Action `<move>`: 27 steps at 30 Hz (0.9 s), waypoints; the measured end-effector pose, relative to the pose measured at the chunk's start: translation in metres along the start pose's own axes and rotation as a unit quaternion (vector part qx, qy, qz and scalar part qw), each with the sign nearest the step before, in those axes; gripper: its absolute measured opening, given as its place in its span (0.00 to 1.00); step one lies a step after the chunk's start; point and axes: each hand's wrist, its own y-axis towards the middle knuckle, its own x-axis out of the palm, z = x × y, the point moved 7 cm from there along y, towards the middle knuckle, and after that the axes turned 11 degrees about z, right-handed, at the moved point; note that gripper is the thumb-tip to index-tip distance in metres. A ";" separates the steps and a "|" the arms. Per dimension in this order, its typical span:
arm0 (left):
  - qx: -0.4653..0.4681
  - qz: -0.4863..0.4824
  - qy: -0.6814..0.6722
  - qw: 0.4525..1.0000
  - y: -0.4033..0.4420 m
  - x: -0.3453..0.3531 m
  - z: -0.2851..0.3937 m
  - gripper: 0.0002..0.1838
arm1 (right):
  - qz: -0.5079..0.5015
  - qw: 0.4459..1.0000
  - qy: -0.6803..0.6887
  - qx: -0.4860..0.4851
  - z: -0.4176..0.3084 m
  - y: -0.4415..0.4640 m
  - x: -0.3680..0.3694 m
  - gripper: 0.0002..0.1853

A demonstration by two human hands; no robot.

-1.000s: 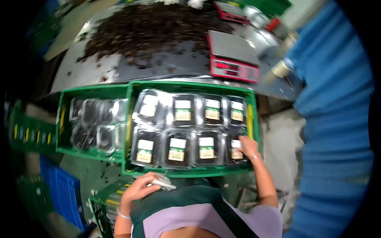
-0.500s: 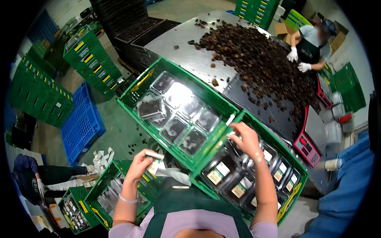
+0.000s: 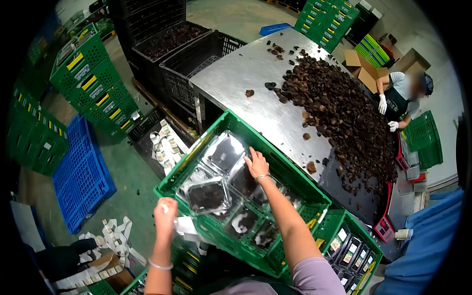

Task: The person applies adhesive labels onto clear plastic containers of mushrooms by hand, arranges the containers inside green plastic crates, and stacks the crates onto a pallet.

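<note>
My right hand (image 3: 257, 164) reaches into a green crate (image 3: 236, 120), its fingers stretched out against a clear plastic box (image 3: 223, 151). Dark, dried-looking pieces show through the lids of the boxes around it, and one box (image 3: 209, 195) lies tilted on top of others. Left of this crate, my left hand (image 3: 165, 215) is closed around a strip of labels (image 3: 187, 227), whose white backing hangs out to the right. A second green crate (image 3: 373, 268) stands to the right with several labelled boxes (image 3: 350, 250) in it.
A steel table (image 3: 231, 88) carries a heap of dark dried pieces (image 3: 339, 108). Across it stands a co-worker (image 3: 400, 98) in white gloves. Stacked green crates (image 3: 93, 83), a blue pallet (image 3: 81, 172) and black crates (image 3: 169, 73) are at left. Red scales (image 3: 386, 228) stand at right.
My right hand has moved from the labelled-box crate to the boxes in the other crate. My view has shifted, and the left hand still grips the label strip.
</note>
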 end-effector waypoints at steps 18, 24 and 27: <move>0.312 -0.278 0.504 0.756 0.073 0.102 -0.072 0.25 | 0.120 0.975 0.139 0.126 -0.021 0.007 -0.089 0.20; 0.426 -0.221 0.383 0.789 -0.003 0.091 0.008 0.18 | 0.233 0.919 0.310 0.075 -0.027 -0.098 -0.326 0.16; 0.395 -0.213 0.349 0.823 -0.051 0.099 0.053 0.13 | 0.282 0.918 0.273 0.047 -0.005 -0.173 -0.460 0.17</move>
